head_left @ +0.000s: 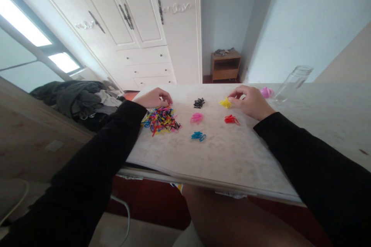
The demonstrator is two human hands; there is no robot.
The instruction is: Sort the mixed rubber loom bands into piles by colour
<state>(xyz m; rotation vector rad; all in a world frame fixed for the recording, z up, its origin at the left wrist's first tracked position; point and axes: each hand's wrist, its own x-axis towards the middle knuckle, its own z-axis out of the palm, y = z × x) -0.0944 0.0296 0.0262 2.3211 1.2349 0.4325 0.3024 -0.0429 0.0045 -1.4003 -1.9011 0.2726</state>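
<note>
A mixed heap of small coloured rubber bands (pixel 161 120) lies on the left part of the table. Over its far edge is my left hand (pixel 155 97), its fingers curled down and pressed together; what they hold, if anything, is too small to make out. My right hand (pixel 249 101) pinches at a small pile of yellow rubber bands (pixel 225 102) with thumb and forefinger. Between the hands lie separate piles of black rubber bands (pixel 199 103), pink rubber bands (pixel 196 117) and blue rubber bands (pixel 198 136). Red rubber bands (pixel 231 119) sit nearer me, below the yellow ones.
Beyond my right hand, a pink round object (pixel 267 92) and a clear glass bottle (pixel 294 83), seen tilted, stand on the pale table (pixel 220 162). Dark clothes (pixel 78 102) are heaped at the left. A white wardrobe (pixel 139 7) and small wooden cabinet (pixel 226 67) are behind.
</note>
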